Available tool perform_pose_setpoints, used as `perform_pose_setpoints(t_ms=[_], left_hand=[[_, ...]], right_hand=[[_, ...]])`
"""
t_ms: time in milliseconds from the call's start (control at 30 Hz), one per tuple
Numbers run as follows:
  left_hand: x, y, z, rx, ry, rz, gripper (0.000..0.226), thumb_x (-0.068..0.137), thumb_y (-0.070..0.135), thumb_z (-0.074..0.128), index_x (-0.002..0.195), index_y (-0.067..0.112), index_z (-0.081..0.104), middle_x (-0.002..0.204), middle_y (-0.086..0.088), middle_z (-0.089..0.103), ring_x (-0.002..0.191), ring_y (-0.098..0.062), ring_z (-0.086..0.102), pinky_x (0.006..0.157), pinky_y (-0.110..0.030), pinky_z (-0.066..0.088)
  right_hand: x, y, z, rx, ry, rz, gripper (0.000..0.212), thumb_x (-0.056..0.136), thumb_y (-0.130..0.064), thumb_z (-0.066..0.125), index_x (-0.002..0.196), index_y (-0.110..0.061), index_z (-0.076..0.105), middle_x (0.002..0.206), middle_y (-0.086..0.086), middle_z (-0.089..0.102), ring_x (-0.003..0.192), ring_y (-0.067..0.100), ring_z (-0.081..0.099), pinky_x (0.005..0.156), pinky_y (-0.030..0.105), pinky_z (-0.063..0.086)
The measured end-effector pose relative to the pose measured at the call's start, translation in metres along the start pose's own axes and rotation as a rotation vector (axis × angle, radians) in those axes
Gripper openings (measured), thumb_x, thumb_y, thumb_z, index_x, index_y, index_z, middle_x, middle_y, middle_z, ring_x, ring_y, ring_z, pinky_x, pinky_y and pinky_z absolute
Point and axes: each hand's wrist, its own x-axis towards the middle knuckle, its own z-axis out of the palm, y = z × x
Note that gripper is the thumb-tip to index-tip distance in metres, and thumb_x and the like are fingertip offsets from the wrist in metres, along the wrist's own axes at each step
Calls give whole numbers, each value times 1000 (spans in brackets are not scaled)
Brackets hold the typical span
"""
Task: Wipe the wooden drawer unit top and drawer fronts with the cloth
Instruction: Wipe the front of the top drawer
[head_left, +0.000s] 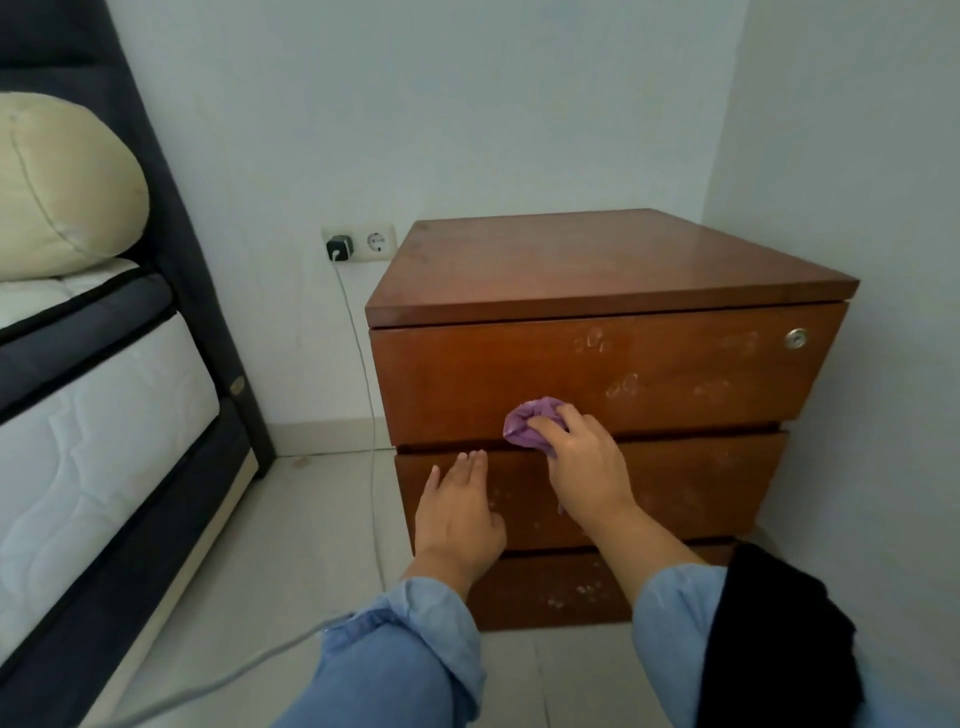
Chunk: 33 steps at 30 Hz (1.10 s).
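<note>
Right hand (582, 467) clutches the bunched cloth (530, 423) against the top drawer (597, 374) of the unit (597, 265); left hand (460, 512), fingers flat and together, braces the middle drawer (701, 483). The small wad may skip the pale smudges (623, 387) to the right, and pressing could shift a drawer.

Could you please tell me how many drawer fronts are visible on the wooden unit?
3, stacked vertically: the top drawer front with the lock, the middle drawer front behind both hands, and the bottom drawer front at floor level, partly hidden by the forearms.
</note>
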Motion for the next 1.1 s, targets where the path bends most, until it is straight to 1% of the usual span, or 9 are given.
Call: perform_pose_setpoints(t_ms=[67, 167, 233, 333, 400, 533, 800, 967, 1100], left_hand=[[1, 4, -6, -16, -4, -7, 67, 92, 27, 46, 152, 16, 18, 157, -2, 26, 146, -16, 18, 121, -35, 9], [1, 12, -13, -25, -45, 21, 66, 92, 25, 46, 152, 16, 19, 159, -3, 22, 147, -18, 16, 121, -36, 11], [1, 20, -14, -45, -89, 36, 68, 92, 24, 46, 152, 15, 16, 160, -2, 19, 148, -17, 13, 121, -36, 9], [6, 34, -12, -41, -158, 76, 71, 93, 25, 45, 153, 15, 10, 161, -1, 10, 149, -16, 7, 122, -38, 5], [11, 42, -10, -17, -171, 97, 71, 94, 27, 45, 153, 15, 7, 162, -1, 8, 149, -16, 4, 122, -38, 4], [21, 44, -3, 37, -161, 108, 72, 93, 29, 45, 153, 14, 9, 162, -1, 9, 149, -16, 6, 121, -38, 4], [22, 42, 5, 37, -67, 95, 76, 85, 38, 48, 152, 19, 19, 160, 3, 18, 147, -11, 13, 121, -37, 4], [22, 46, 1, 63, -160, 82, 77, 88, 37, 47, 153, 14, 12, 162, 0, 10, 149, -15, 5, 121, -40, 0], [25, 65, 2, 90, -111, 124, 75, 91, 36, 45, 153, 12, 11, 161, -3, 12, 149, -16, 5, 121, -40, 0]], right_hand=[[-5, 0, -2, 54, -175, 91, 44, 88, -6, 54, 128, -24, 56, 131, 7, 54, 111, 30, 54, 90, 42, 51], [1, 2, -24, 84, -298, 149, 40, 91, -12, 50, 126, -29, 54, 125, 3, 53, 107, 26, 56, 87, 41, 52], [9, 4, -47, 102, -171, 106, 34, 91, -17, 51, 122, -30, 55, 116, 0, 55, 100, 21, 58, 83, 37, 54], [26, 5, -88, 131, 174, -6, 27, 90, -20, 55, 116, -26, 57, 104, -2, 57, 86, 14, 58, 74, 29, 54], [42, 10, -104, 83, 267, -24, 26, 91, -22, 55, 117, -22, 58, 103, 0, 59, 84, 14, 58, 72, 28, 54], [52, 22, -88, 62, 169, 78, 29, 89, -15, 53, 118, -21, 59, 106, 5, 61, 92, 25, 59, 76, 38, 53], [3, 35, -23, 117, 23, 205, 34, 86, -10, 55, 117, -21, 63, 113, 3, 64, 99, 24, 61, 83, 36, 54], [-10, 44, -29, 62, -362, 327, 25, 90, -16, 49, 112, -22, 59, 112, 5, 62, 96, 26, 62, 76, 37, 55], [-3, 47, -71, 201, 3, 178, 25, 87, -15, 55, 110, -24, 61, 104, -1, 60, 88, 17, 61, 75, 32, 55]])
